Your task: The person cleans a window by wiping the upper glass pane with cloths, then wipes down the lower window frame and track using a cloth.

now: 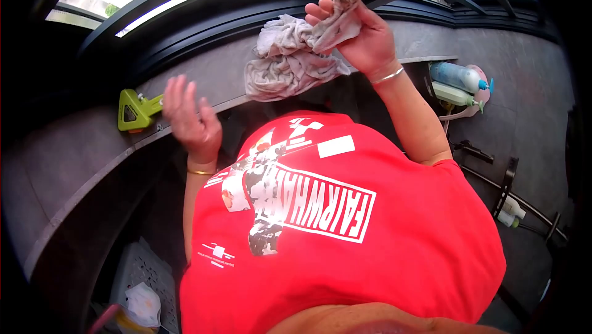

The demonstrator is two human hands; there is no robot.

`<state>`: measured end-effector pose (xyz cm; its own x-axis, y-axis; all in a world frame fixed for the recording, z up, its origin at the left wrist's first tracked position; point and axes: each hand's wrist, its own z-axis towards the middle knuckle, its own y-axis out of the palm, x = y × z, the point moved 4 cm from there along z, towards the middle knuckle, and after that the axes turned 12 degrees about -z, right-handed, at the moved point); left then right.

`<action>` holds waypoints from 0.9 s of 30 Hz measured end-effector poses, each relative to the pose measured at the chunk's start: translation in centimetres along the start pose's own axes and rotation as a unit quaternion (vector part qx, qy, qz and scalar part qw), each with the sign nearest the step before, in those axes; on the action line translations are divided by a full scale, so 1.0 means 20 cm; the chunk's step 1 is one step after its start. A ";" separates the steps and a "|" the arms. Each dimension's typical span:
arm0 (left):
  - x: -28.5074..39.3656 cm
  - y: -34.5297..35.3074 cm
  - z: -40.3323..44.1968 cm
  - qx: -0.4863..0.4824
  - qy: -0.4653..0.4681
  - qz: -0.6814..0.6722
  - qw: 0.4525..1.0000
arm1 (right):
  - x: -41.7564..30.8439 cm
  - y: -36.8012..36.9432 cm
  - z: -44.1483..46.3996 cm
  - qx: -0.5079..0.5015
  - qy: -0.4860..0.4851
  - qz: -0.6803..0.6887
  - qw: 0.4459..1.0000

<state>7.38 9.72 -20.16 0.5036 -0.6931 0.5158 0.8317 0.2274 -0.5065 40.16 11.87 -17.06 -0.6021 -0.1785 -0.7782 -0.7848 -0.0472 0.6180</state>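
Note:
A greyish-white, crumpled cleaning rag lies in a heap over the edge of the grey ledge, below the window. My right hand, with a silver bangle at its wrist, is closed on one raised end of this rag, which hangs between fingers and thumb. Off to the left, my left hand holds nothing; its fingers are stretched upward and slightly blurred. Right beside those fingers stands a lime-green tool with a black triangular panel, partly hidden behind them.
Dark window frames run along the back. On the right, a pink-rimmed holder contains pump bottles. A dark metal rack stands below it. At lower left sits a grey perforated basket with a white item.

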 end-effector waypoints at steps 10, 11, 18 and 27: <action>0.01 0.52 0.27 -0.158 -0.136 -0.023 0.978 | -0.17 -0.29 -0.27 0.100 0.026 -0.600 0.794; 0.00 0.54 0.27 -0.160 -0.138 -0.021 0.977 | -0.15 -0.33 -0.29 0.100 0.028 -0.597 0.795; -0.11 0.43 0.25 -0.064 -0.170 -0.088 0.979 | -0.03 -0.55 -0.21 0.176 -0.017 -0.721 0.670; -0.22 0.16 0.38 0.271 -0.360 -0.455 0.768 | 0.04 -0.55 -0.11 0.133 -0.175 -0.815 0.535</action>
<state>9.64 18.80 -18.85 -0.5071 -0.2197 0.8334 0.7931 0.2596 0.5510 48.66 10.07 -24.15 0.9617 0.0838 -0.2608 -0.2739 0.2907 -0.9168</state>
